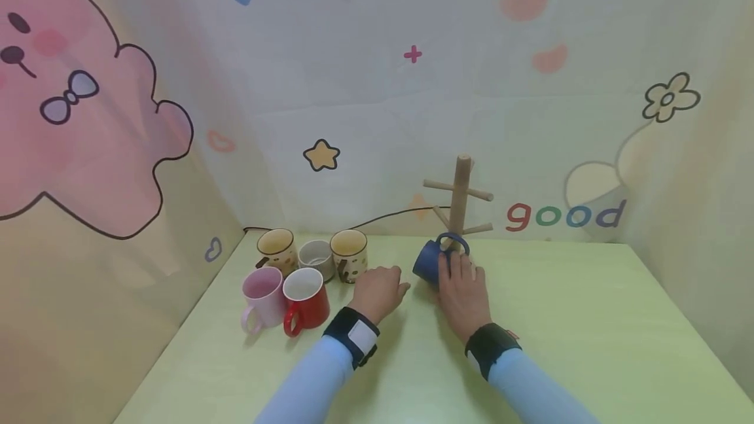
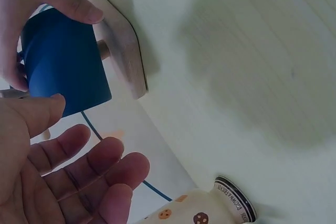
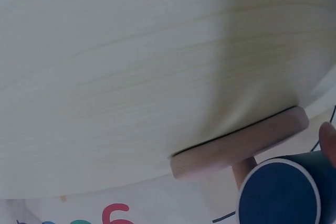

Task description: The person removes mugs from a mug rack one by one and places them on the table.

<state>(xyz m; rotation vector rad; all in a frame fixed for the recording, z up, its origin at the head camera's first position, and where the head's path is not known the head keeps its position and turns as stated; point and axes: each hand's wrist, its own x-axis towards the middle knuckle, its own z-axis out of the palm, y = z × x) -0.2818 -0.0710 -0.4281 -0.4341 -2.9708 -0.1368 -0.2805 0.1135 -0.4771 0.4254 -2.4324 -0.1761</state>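
My right hand point(image 1: 463, 296) grips a blue mug point(image 1: 428, 263), which lies tilted against the lower part of a wooden mug tree point(image 1: 459, 195). The mug's handle points up, and a low peg's end shows within its loop. In the left wrist view the right thumb presses one side of the blue mug point(image 2: 65, 66), with fingers at the other side. The right wrist view shows the mug's round base point(image 3: 278, 198) beside the wooden stand base point(image 3: 241, 145). My left hand point(image 1: 378, 293) hovers left of the mug, fingers loosely bent, holding nothing.
On the left stand a pink mug point(image 1: 268, 300), a red mug point(image 1: 310, 306), two cream patterned mugs point(image 1: 283, 259) point(image 1: 351, 264) and a grey-white cup point(image 1: 317, 260). A printed cloth wall point(image 1: 377, 116) rises behind the light green table point(image 1: 565, 332).
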